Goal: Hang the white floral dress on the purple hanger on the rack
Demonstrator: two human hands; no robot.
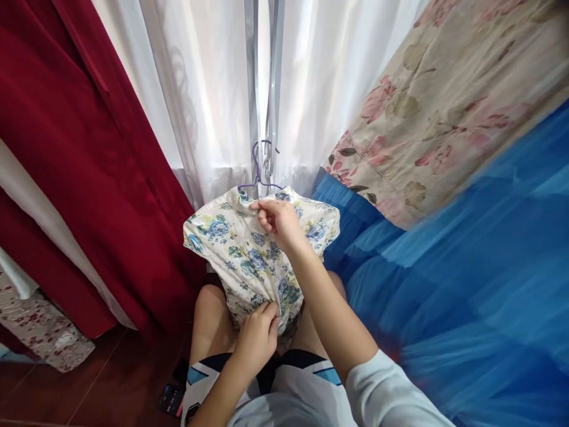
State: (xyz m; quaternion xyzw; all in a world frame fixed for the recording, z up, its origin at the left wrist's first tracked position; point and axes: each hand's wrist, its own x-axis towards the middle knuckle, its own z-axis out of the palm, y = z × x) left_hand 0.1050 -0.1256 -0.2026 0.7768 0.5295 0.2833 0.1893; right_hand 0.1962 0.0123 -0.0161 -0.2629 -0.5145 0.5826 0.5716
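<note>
Head camera: both hands pinch the front of a floral top [249,255] on a purple hanger [256,166]

From my remote seat I look down on the floral top, spread upright in front of the wearer's bent knees [207,308], its lower part between the thighs. It is white with blue roses and green leaves, and the hanger's shoulders come out at its neckline. The hook stands above, bent toward the right of my view, in front of pale straps [260,77]; I cannot tell whether it hangs from anything.

I see the right hand [279,220] at the neckline, index finger and thumb side pinching the fabric there, the other fingers curled in. Lower on the front, I have the left hand [260,329] with its fingers bent and closed on a fold; creases run between the two hands. Its fingertips are partly hidden from me.

Behind the hanger I get a white curtain [213,89]. Red cloth [115,154] drapes down the left. On the right, beige fabric with pink flowers [435,118] lies over bright blue tulle [466,284], close beside the top's sleeve. Below, I make out light shorts [311,388] with dark and blue trim, a pale blue sleeve [391,385] on the right arm, and a phone [171,398] on the dark red tiled floor [102,379].
</note>
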